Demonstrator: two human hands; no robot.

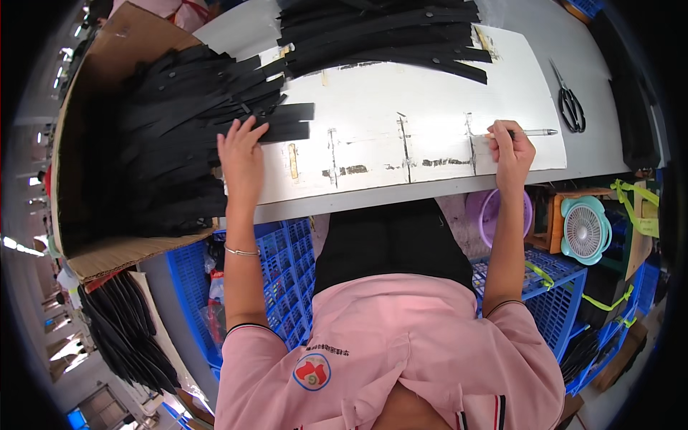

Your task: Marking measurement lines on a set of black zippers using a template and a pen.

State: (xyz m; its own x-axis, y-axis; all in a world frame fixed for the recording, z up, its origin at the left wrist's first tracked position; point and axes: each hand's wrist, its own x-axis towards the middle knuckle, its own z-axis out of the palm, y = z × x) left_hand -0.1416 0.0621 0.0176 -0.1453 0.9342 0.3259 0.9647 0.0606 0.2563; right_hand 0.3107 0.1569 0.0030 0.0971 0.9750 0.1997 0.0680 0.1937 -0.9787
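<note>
My left hand [244,154] is at the edge of a heap of black fabric strips [172,107], which spills from a cardboard box onto the board. Its thumb and fingers are on a black strip [287,132], whose end reaches right over the white board [373,154]. Part of the grip is hidden. My right hand [510,154] is closed round a pen [537,132], held sideways with its clear end toward the right. That hand hovers over or rests on the board's right part, beside a dark marked line; I cannot tell which.
More black strips [380,36] lie across the board's far side. Black-handled scissors [570,107] lie right of the board. The cardboard box [107,72] stands at left. Below the table are blue crates [287,251], a purple basin [527,215] and a turquoise fan [586,231].
</note>
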